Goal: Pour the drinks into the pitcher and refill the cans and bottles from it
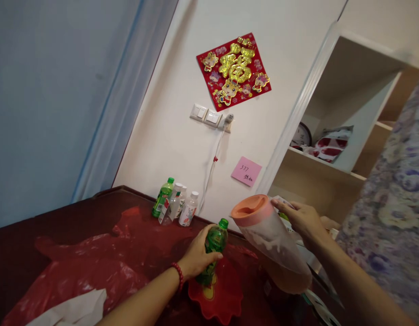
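While the left hand (195,256) wraps its fingers (212,257) tightly round the middle of a green bottle (214,242), the bottle stands upright on a red scalloped plate (223,299) toward the right end of the bench (19,244), a little in from the back edge. Its green cap looks to be on. The grip seems meant to keep the light bottle from tipping, and the plate under it would catch any drips.

Just beside it, the right hand (302,219) has its fingers closed on the far side of a translucent pitcher (273,244) with an orange lid. The pitcher is held off the bench, leaning so that its lid end is near the bottle's cap without touching it.

A crumpled red plastic bag (93,267) covers much of the bench's left half. A cluster of small bottles (175,203) stands along the back edge, against the wall.
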Demonstrator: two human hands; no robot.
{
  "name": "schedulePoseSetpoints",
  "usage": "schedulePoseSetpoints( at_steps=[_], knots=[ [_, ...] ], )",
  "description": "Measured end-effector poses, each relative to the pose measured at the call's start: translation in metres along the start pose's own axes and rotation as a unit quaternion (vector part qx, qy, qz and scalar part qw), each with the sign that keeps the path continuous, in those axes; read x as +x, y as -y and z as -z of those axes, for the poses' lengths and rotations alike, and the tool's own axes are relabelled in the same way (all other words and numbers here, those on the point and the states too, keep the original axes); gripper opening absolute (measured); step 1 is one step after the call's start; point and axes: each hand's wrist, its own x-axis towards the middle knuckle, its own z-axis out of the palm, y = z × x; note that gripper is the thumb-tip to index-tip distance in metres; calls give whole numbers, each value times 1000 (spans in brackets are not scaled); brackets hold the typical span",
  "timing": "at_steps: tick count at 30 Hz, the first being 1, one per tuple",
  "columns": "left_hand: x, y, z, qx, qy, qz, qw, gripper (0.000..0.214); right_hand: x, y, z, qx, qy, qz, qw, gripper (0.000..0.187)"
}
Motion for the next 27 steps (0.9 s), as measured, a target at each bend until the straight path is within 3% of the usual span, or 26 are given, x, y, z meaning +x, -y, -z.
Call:
schedulePoseSetpoints(
  at_steps=[9, 27],
  knots=[
    [1, 8, 0, -1, 3, -4, 1000, 77, 6, 5, 1, 3, 59, -62, 996, 63],
    [0, 10, -1, -5, 2, -2, 1000, 79, 11, 23, 1, -21, 82, -46, 995, 61]
  ],
)
